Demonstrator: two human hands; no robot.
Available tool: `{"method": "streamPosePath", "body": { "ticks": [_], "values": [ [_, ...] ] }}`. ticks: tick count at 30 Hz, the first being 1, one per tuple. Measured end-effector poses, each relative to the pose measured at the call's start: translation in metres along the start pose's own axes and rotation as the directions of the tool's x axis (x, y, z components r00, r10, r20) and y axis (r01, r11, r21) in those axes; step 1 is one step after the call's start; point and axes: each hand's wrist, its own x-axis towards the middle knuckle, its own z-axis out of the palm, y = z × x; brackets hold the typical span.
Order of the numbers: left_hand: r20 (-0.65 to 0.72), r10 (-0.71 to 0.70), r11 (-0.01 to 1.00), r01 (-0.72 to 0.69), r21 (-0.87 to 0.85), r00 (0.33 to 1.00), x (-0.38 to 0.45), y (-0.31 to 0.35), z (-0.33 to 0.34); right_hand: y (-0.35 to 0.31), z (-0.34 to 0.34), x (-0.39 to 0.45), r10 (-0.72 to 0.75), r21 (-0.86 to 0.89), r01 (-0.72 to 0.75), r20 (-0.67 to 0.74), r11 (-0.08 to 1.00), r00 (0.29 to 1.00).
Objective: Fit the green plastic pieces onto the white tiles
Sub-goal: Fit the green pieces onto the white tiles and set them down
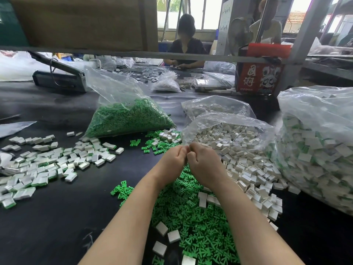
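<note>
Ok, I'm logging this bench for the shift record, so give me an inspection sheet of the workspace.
Surface: black table, mostly covered.
Job's things: loose green pieces under the arms; white tiles spilling from an open bag; fitted tiles piled left.
Clutter: bag of green pieces; big bag right; red box.
Grippers: left hand and right hand curled together; contents hidden.
Cables: nothing seen.
Surroundings: another worker seated opposite; windows behind.

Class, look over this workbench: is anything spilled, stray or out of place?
Yes. A few white tiles lie stray within the loose green pieces heaped under the forearms. More tiles have spilled from the open clear bag onto the black table. Nothing looks damaged.
</note>
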Motion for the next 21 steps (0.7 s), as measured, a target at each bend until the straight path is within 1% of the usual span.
{"method": "streamPosePath", "body": {
  "ticks": [3,5,7,9,11,13,18,19,21],
  "values": [
    [-0.037,-0.011,0.997,0.008,-0.079,0.999,0.000,0.001,-0.001,0.000,0.003,0.001,-0.021,-0.062,0.020,-0.025,0.998,0.999],
    [-0.033,-0.010,0.987,0.004,-0.162,0.999,-0.001,0.002,-0.002,0.000,0.003,0.002,-0.031,-0.073,0.028,-0.045,0.997,0.998],
    [-0.019,0.003,0.980,-0.006,-0.199,1.000,-0.001,0.003,-0.003,0.000,0.003,0.002,-0.042,-0.057,0.039,-0.054,0.998,0.998],
    [-0.034,0.016,0.984,-0.022,-0.174,0.999,-0.001,0.002,-0.005,0.000,0.002,0.002,-0.020,0.010,0.020,-0.049,1.000,0.999],
    [-0.084,0.048,0.992,-0.058,-0.113,0.995,0.000,0.001,-0.009,-0.001,0.001,0.003,0.018,0.108,-0.014,-0.037,0.994,0.999],
    [-0.118,0.086,0.994,-0.093,-0.060,0.989,0.000,-0.001,-0.014,-0.001,0.000,0.003,0.024,0.167,-0.020,-0.025,0.986,0.999],
    [-0.142,0.134,0.987,-0.145,-0.070,0.981,-0.003,-0.002,-0.020,0.001,0.000,0.004,-0.008,0.168,0.008,0.004,0.986,1.000],
    [-0.146,0.149,0.983,-0.162,-0.083,0.978,-0.004,-0.001,-0.019,0.002,0.000,0.004,-0.003,0.211,0.000,0.010,0.977,1.000],
    [-0.147,0.172,0.973,-0.191,-0.129,0.974,-0.005,0.003,-0.018,-0.001,-0.001,0.003,0.046,0.381,-0.051,0.021,0.923,0.999]
  ]
}}
